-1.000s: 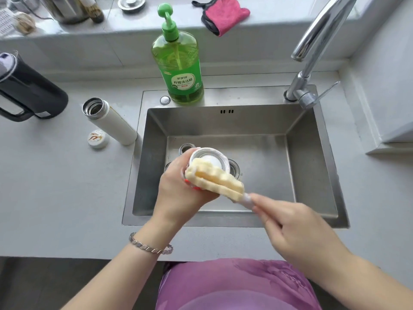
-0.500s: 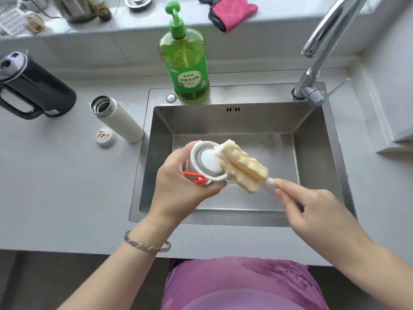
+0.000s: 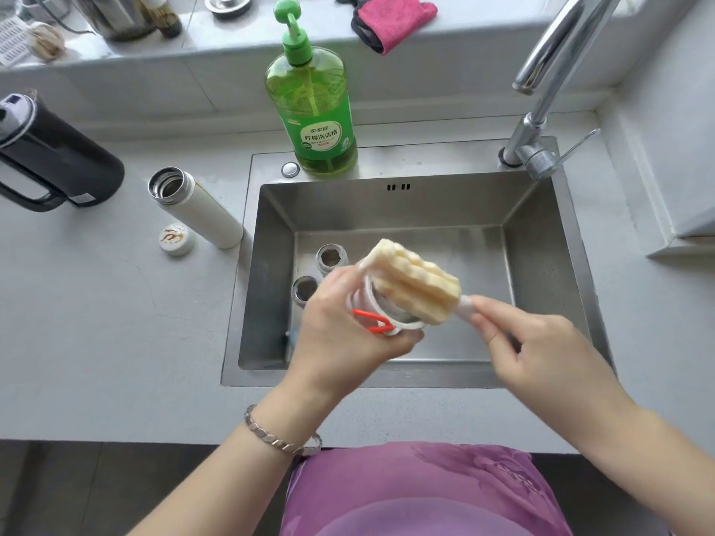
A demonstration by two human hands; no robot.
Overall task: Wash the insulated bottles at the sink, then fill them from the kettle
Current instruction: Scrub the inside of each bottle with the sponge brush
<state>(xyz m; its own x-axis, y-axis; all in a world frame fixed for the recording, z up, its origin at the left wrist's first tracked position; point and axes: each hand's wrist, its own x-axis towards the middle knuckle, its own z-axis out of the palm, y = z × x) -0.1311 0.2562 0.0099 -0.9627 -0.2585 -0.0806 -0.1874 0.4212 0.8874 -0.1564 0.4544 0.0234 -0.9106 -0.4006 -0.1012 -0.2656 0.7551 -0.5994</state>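
Over the steel sink [image 3: 271, 234], my left hand [image 3: 340, 334] grips a white bottle lid with an orange strap [image 3: 377, 321], its open side turned to the right. My right hand [image 3: 530, 350] pinches the white handle of a yellow sponge brush [image 3: 414, 280], whose head lies across the lid's opening. Two open bottles [image 3: 330, 259] [image 3: 305, 290] stand in the sink basin behind my left hand. A white insulated bottle [image 3: 197, 206] stands open on the counter left of the sink, its white cap [image 3: 176, 237] beside it. The black kettle [image 3: 54, 156] sits at the far left.
A green dish soap pump bottle [image 3: 313, 106] stands on the sink's back rim. The chrome faucet [image 3: 541, 90] rises at the back right. On the sill lie a pink cloth [image 3: 394, 17], a metal pot [image 3: 116, 13] and a sink strainer [image 3: 228, 1].
The sponge brush has swept from the lid's left front rim up and across its opening to the right. My left hand has turned the lid's opening toward the right.
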